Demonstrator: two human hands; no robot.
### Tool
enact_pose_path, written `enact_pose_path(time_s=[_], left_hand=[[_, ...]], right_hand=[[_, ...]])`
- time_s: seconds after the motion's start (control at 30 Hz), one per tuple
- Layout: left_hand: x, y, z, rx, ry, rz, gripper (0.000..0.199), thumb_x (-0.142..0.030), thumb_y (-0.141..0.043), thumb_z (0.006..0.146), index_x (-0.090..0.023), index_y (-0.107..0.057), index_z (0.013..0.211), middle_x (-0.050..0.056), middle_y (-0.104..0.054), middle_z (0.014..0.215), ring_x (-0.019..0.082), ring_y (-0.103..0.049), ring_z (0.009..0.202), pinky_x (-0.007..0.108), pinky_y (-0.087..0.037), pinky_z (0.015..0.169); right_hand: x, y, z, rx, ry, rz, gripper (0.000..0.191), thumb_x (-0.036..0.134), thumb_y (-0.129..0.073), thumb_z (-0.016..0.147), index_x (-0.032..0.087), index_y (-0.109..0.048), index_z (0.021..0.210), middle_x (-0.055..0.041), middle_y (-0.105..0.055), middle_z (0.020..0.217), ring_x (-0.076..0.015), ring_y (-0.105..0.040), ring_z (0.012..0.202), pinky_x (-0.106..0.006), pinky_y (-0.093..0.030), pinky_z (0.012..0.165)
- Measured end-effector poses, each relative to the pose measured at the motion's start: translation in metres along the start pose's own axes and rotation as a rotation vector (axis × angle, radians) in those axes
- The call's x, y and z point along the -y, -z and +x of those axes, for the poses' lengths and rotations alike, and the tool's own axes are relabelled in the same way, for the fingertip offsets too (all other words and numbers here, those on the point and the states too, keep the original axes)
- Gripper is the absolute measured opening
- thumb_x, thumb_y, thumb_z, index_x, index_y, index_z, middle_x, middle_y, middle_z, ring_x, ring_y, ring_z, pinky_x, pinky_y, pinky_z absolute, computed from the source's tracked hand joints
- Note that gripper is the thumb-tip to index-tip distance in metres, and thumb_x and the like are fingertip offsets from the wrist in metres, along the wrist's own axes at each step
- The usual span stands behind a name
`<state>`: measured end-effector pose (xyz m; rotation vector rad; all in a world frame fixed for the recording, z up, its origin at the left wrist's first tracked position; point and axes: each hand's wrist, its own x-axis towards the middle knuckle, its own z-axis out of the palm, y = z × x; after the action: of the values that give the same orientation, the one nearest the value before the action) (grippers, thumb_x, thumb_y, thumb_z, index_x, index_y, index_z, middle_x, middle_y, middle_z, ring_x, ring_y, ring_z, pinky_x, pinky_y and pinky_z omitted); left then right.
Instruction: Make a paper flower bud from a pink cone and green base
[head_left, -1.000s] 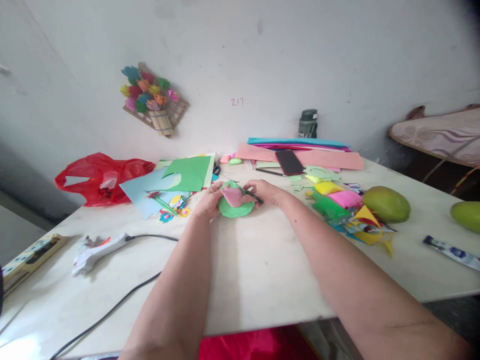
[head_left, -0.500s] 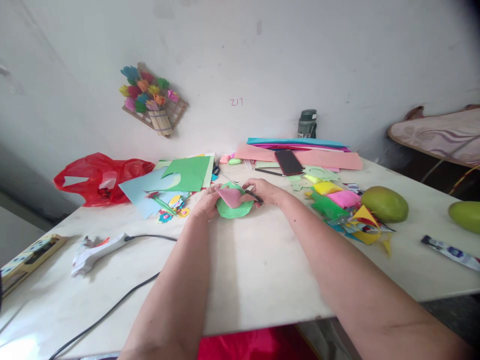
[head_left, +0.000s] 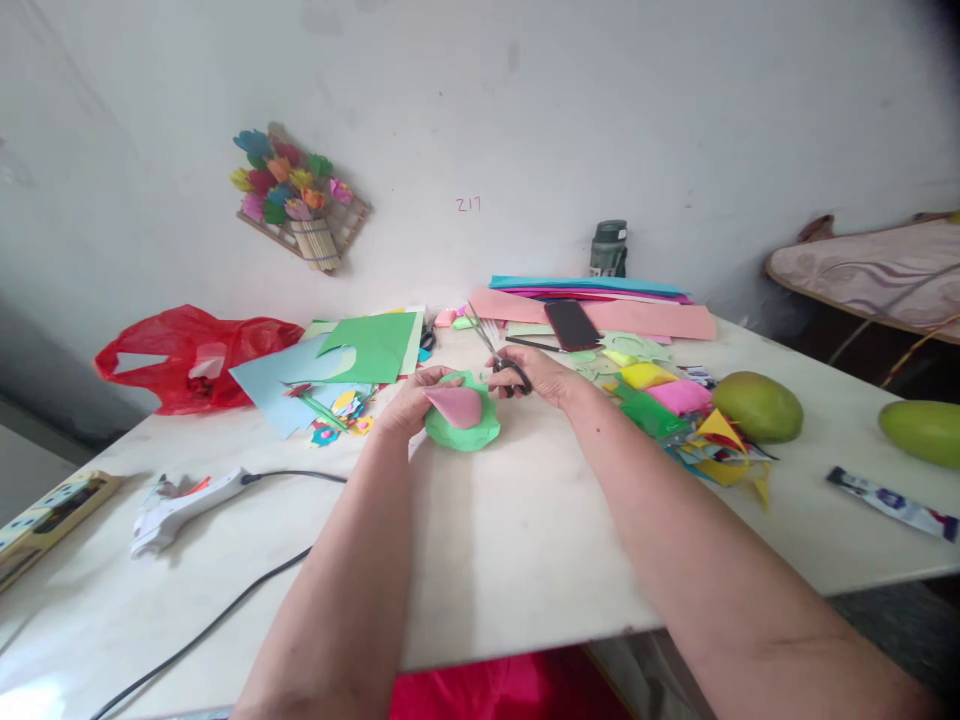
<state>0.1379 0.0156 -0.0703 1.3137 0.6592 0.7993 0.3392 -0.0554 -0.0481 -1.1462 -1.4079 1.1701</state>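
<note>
Left hand [head_left: 411, 405], its fingers closed in a pinch, grips the far left edge of the round green paper [head_left: 469, 434], just to its right; this edge hold probably steadies the sheet while leaving its near rim free. The pink cone [head_left: 459, 408] lies over the paper, its point towards the left hand. Right hand [head_left: 544, 375], curled about the handles of the scissors [head_left: 516, 377], keeps the blades pointing up and away, apparently clear of the paper. Beyond the right hand lie the pencil [head_left: 534, 343] and phone [head_left: 572, 325]; nearer the viewer and left of the left hand rests the glue gun [head_left: 180, 508], seemingly set aside to leave working room
</note>
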Motion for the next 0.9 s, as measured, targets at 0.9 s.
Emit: enact_pose_path(time_s=[0.9], left_hand=[[0.004, 0.006, 0.0, 0.056, 0.054, -0.356, 0.03, -0.001, -0.054, 0.076, -0.01, -0.059, 0.104, 0.012, -0.071, 0.089, 0.021, -0.068, 0.088, 0.035, -0.052, 0.087]], right_hand=[[-0.007, -0.021, 0.016, -0.558, -0.061, 0.244, 0.03, 0.005, -0.061, 0.059, 0.018, -0.053, 0.085, 0.0055, -0.055, 0.048, -0.011, -0.056, 0.043, -0.016, -0.027, 0.034]])
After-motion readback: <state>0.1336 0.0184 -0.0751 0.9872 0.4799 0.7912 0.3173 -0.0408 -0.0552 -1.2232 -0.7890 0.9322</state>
